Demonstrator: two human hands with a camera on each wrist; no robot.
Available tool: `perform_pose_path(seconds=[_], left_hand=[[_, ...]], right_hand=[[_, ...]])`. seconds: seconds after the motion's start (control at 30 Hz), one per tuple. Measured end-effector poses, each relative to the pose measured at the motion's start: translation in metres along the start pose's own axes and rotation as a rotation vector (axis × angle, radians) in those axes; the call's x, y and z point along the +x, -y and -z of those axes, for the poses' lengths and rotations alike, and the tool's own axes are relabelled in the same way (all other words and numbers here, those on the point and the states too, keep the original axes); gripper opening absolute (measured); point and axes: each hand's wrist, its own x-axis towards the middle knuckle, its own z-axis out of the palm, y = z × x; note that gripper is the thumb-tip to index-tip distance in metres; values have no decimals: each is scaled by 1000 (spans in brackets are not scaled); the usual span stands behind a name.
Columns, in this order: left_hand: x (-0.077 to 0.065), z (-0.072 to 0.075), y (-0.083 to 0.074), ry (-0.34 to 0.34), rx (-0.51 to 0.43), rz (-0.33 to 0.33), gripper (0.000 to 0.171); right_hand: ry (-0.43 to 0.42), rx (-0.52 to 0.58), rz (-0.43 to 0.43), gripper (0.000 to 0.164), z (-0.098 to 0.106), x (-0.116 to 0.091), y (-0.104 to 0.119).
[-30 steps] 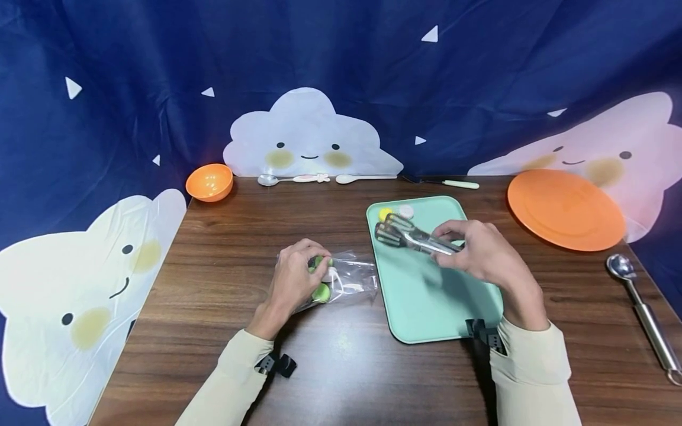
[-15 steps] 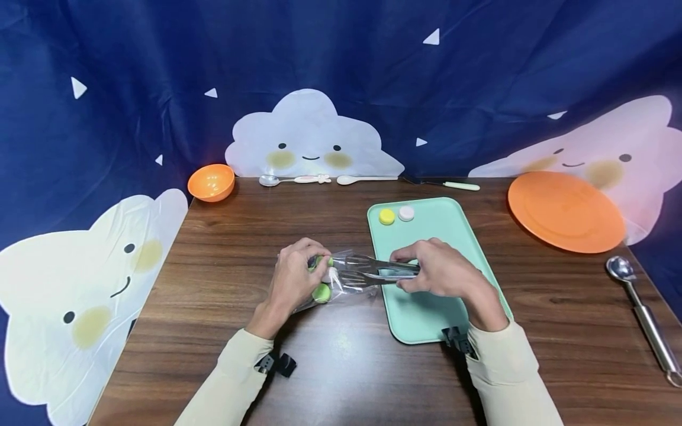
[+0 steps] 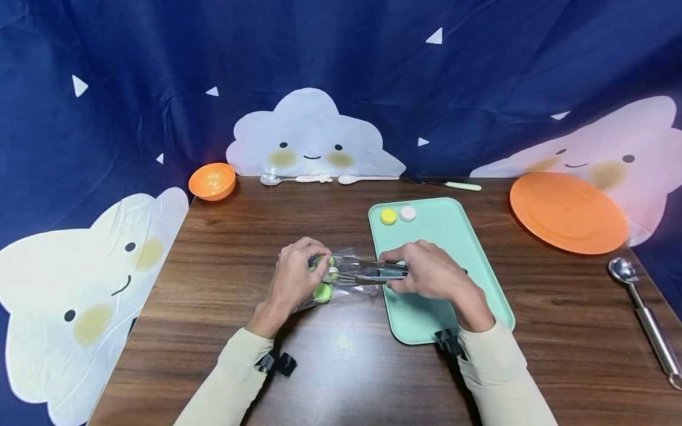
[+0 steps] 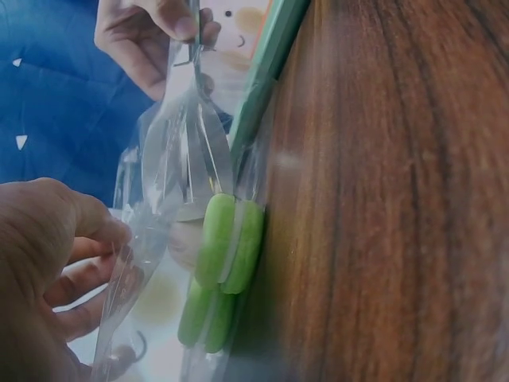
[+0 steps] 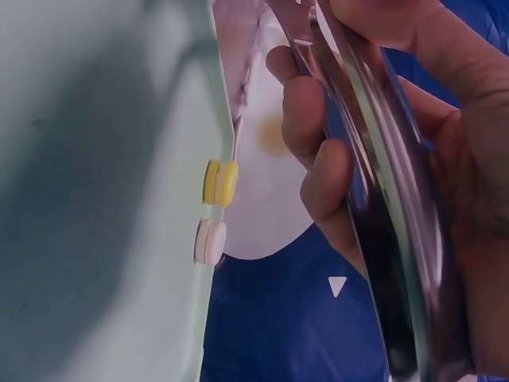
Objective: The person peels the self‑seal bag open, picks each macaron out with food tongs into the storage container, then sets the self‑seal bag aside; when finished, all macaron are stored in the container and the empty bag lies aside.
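My left hand (image 3: 293, 272) pinches the edge of a clear plastic bag (image 3: 354, 293) on the table, with fingers and thumb on the film. Inside the bag lie several macarons, among them a green macaron (image 3: 322, 293); green ones also stand out in the left wrist view, one green macaron (image 4: 219, 243) right at the tongs' tips. With my right hand (image 3: 431, 272) I grip metal tongs (image 4: 191, 143), fingers on one side and thumb on the other. Their slotted ends reach into the bag from the right, over the macarons. My left palm partly hides the bag.
A mint tray (image 3: 442, 236) is under my right hand, bearing a yellow macaron (image 3: 388, 216) and a pale pink macaron (image 3: 408, 213). Behind are an orange bowl (image 3: 212, 181), spoons and a fork (image 3: 460, 186). An orange plate (image 3: 567, 213) and a scoop (image 3: 642, 313) are at right.
My right hand has moved left and nearer from above the tray's small macarons, bringing the tongs into the bag. The tongs' ends have drawn closer together. My left hand stays on the bag.
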Motion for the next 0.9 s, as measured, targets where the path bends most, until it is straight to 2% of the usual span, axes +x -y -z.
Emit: perform_pose_path(seconds=[0.43, 0.9], left_hand=[[0, 0, 1, -10, 0, -20, 7], [0, -1, 1, -20, 14, -25, 6]], right_hand=[[9, 7, -6, 46, -3, 2, 7], [19, 45, -24, 40, 11, -10, 8]])
